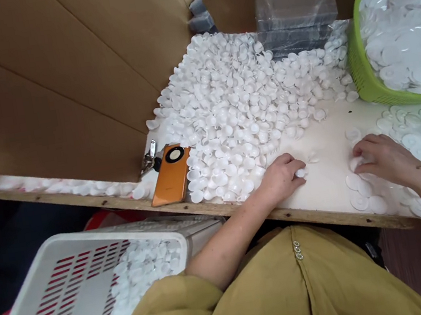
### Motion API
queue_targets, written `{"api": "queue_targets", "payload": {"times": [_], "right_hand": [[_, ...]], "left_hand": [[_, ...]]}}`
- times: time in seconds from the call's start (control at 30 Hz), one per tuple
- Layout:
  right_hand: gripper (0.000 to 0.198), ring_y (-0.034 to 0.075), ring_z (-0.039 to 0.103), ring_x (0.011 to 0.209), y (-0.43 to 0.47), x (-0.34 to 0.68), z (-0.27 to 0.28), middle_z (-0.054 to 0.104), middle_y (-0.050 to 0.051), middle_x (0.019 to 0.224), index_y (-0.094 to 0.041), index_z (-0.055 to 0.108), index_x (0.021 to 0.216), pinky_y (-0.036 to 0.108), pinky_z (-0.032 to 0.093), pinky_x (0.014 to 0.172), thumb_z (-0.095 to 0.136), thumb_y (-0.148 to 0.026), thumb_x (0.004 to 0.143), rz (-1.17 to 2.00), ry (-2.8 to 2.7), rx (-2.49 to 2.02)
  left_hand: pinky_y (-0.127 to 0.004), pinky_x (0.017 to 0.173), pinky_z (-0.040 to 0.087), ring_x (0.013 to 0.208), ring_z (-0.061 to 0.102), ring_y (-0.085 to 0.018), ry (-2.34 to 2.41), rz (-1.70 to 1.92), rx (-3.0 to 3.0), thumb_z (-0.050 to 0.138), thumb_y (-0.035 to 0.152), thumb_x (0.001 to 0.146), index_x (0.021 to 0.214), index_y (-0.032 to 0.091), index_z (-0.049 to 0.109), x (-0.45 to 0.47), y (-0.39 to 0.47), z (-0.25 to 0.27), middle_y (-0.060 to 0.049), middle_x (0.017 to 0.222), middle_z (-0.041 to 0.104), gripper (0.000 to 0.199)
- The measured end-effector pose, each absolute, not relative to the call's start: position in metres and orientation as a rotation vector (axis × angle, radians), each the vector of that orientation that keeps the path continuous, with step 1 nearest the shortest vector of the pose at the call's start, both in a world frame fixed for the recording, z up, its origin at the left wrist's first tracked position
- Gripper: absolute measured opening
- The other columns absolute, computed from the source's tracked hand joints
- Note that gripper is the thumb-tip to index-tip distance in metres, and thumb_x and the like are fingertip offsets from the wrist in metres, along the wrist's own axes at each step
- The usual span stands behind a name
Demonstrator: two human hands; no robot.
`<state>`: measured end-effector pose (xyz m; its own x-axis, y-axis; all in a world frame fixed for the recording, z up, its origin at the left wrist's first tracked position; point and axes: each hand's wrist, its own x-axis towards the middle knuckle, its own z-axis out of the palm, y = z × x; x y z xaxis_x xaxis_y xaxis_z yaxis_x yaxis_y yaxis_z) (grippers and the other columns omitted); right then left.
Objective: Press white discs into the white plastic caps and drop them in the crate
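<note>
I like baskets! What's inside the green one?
The green basket is heaped with flat white plastic discs. The pile covers its bottom, so anything beneath it is hidden.

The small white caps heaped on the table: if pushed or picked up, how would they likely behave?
The small white caps look like thin moulded plastic, so probably light and stiff. Their rounded cup shape suggests they may tip or roll. Loosely heaped, they would likely slide and scatter.

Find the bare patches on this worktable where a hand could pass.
One bare strip of white tabletop lies between the left hand and right hand. The heap of small white plastic cups crowds the left; flat white discs crowd the right.
</note>
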<state>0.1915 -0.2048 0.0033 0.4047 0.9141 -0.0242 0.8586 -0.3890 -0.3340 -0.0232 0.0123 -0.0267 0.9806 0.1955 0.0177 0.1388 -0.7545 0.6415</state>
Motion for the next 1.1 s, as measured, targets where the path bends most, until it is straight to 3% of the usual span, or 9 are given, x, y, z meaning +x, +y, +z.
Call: {"api": "queue_targets", "payload": {"times": [0.13,0.33,0.63,0.8,0.9,0.97,1.1], "right_hand": [[0.028,0.019,0.051,0.06,-0.187,0.166,0.013,0.058,0.002,0.067,-0.022,0.058,0.071,0.034,0.04,0.058,0.064,-0.05,0.076,0.525,-1.18,-2.35],[0.047,0.016,0.058,0.058,-0.15,0.103,0.004,0.063,0.003,0.071,-0.018,0.063,0.085,0.027,0.047,0.051,0.078,-0.056,0.063,0.987,-0.511,-1.856],[0.048,0.013,0.055,0.048,-0.129,0.092,-0.007,0.06,0.002,0.056,-0.015,0.062,0.078,0.021,0.041,0.041,0.081,-0.055,0.061,1.08,-0.424,-1.866],[0.036,0.011,0.049,0.04,-0.133,0.093,0.004,0.057,-0.002,0.059,-0.019,0.058,0.081,0.023,0.038,0.038,0.071,-0.053,0.077,0.968,-0.641,-1.982],[0.02,0.018,0.064,0.067,-0.14,0.092,0.01,0.067,0.005,0.085,-0.023,0.061,0.089,0.031,0.053,0.059,0.064,-0.042,0.087,0.525,-0.964,-2.067],[0.011,0.022,0.065,0.092,-0.147,0.089,0.009,0.067,0.008,0.104,-0.025,0.065,0.09,0.037,0.056,0.076,0.059,-0.034,0.091,0.311,-1.246,-2.084],[0.015,0.023,0.063,0.105,-0.157,0.079,-0.003,0.063,0.009,0.121,-0.025,0.066,0.093,0.04,0.055,0.087,0.052,-0.031,0.094,0.336,-1.563,-2.055]], "left_hand": [[-0.029,0.082,0.05,0.094,0.06,-0.019,0.206,0.038,2.46,0.074,0.026,0.075,0.101,0.019,0.066,-0.021,0.013,-0.025,-0.004,0.097,0.06,0.027],[-0.029,0.073,0.048,0.09,0.061,-0.02,0.262,0.002,2.504,0.074,0.037,0.075,0.096,0.018,0.064,-0.016,0.011,-0.02,-0.003,0.092,0.063,0.03],[-0.028,0.07,0.045,0.087,0.062,-0.02,0.164,-0.003,2.473,0.063,0.045,0.084,0.09,0.017,0.064,-0.016,0.018,-0.019,-0.004,0.088,0.064,0.028],[-0.03,0.072,0.047,0.088,0.062,-0.022,0.147,-0.062,2.47,0.063,0.041,0.083,0.092,0.017,0.063,-0.015,0.02,-0.016,-0.006,0.09,0.065,0.026],[-0.031,0.072,0.048,0.091,0.061,-0.023,0.147,-0.098,2.469,0.069,0.033,0.076,0.094,0.017,0.063,-0.014,0.021,-0.015,-0.006,0.092,0.065,0.024],[-0.031,0.074,0.048,0.091,0.061,-0.023,0.158,-0.086,2.452,0.068,0.031,0.076,0.094,0.017,0.063,-0.014,0.021,-0.016,-0.006,0.093,0.065,0.023],[-0.033,0.075,0.049,0.091,0.061,-0.024,0.159,-0.045,2.438,0.064,0.031,0.08,0.092,0.017,0.063,-0.015,0.021,-0.017,-0.007,0.092,0.064,0.019]]}}
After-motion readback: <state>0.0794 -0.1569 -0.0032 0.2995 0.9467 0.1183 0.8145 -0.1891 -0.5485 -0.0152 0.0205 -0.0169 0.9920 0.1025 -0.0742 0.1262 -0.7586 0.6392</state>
